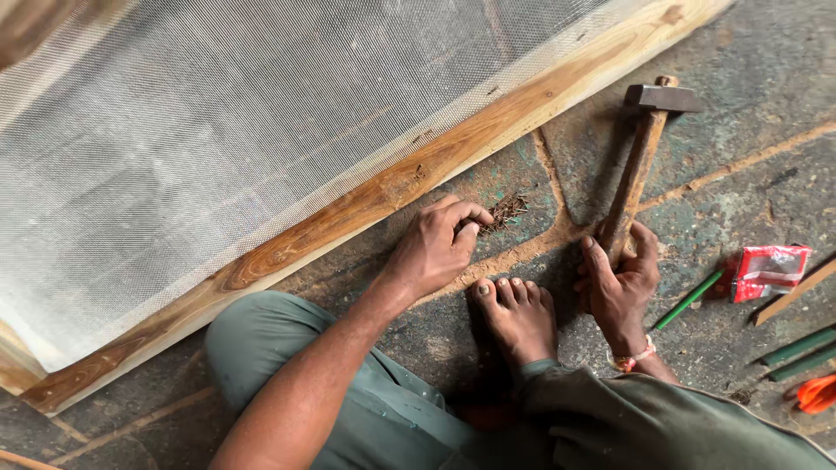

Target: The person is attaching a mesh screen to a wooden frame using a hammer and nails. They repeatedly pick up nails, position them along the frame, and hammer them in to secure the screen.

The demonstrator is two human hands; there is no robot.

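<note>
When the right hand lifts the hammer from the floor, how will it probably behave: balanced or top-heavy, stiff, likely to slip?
The hammer probably feels head-heavy: its dark metal head sits far from the right hand, which grips the handle's lower end. The long wooden handle looks rigid, so it should not flex. Its rough, worn surface likely gives good grip rather than slipping.

You look down on a worn stone floor (pixel 749 61), grey-green slabs with sandy, dusty joints running between them. A wooden frame (pixel 383 187) covered with pale wire mesh (pixel 192 130) lies slanted across it, filling your upper left view. Soft, even daylight falls on everything, throwing only faint shadows.
</note>
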